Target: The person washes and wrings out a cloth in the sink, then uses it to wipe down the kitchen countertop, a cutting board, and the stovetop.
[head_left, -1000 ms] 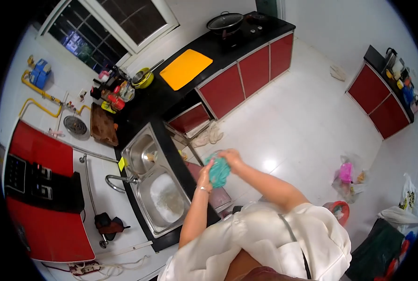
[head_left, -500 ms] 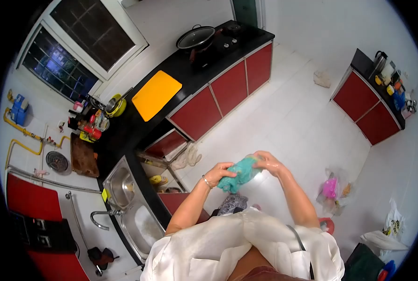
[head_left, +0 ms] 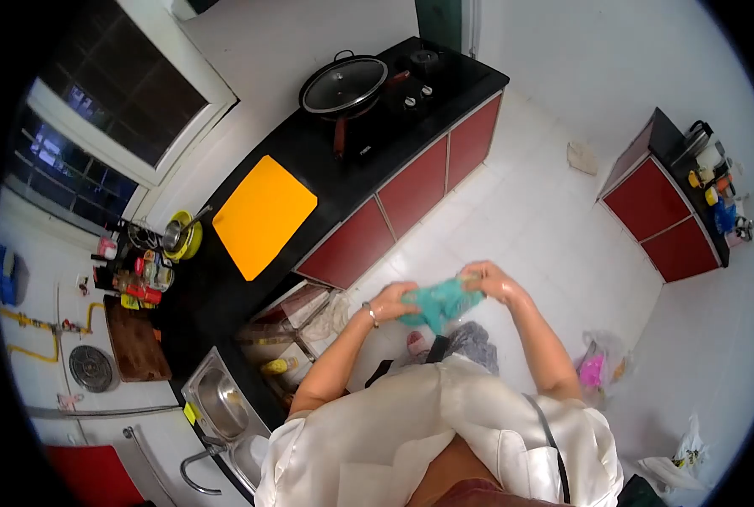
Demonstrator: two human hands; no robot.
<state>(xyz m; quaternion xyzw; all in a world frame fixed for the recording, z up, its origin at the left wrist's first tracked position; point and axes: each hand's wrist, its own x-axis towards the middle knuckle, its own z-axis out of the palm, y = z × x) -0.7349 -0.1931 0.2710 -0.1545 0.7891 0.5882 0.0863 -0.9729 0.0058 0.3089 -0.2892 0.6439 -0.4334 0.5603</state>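
A crumpled teal cloth [head_left: 441, 302] stretches between my two hands in front of my body. My left hand [head_left: 391, 302], with a bracelet at the wrist, grips its left end. At the cloth's upper right end, my right hand [head_left: 490, 280] has its fingers closed on it. Part of the cloth hangs down in the middle, above the white floor. Both hands are apart from the counter.
A black counter [head_left: 193, 296] runs along the left with a yellow-orange cutting board [head_left: 264, 216]. A lidded pan [head_left: 343, 86] stands on the stove. The sink [head_left: 222, 395] is at lower left. Plastic bags [head_left: 598, 359] lie on the floor at right.
My view has shifted toward the stove and counter, leaving less of the sink in sight. The cloth remains between both hands and now looks more spread out, with a piece hanging down.
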